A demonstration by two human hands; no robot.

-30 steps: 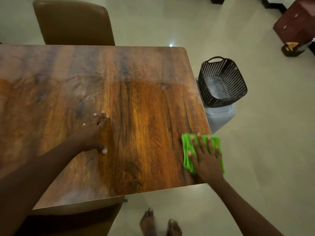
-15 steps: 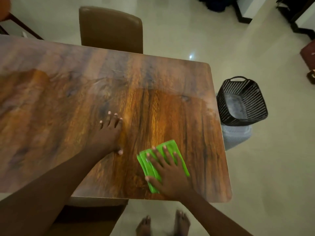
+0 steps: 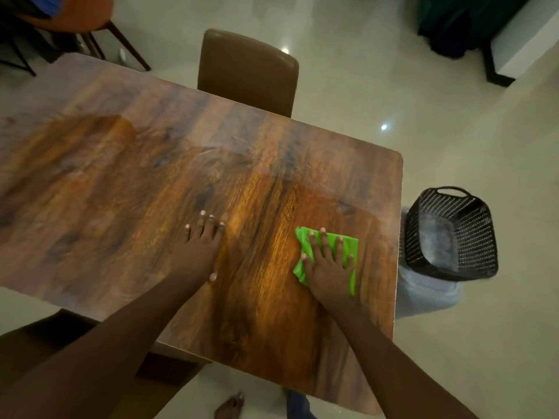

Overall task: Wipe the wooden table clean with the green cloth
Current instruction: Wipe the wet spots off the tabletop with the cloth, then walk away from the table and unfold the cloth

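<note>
Right hand flat, fingers spread, pressing bright green folded cloth on shiny brown wooden table, left hand flat at nine o'clock, fingers open

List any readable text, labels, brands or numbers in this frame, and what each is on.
None readable.
green cloth: plain, no tag or print showing.
wooden table: wood grain only, no markings.
black basket: perforated plastic, no label visible.
brown chair: bare backrest, no text.
Dark items at the top right: too dim and blurred to tell whether they carry any text.
</note>
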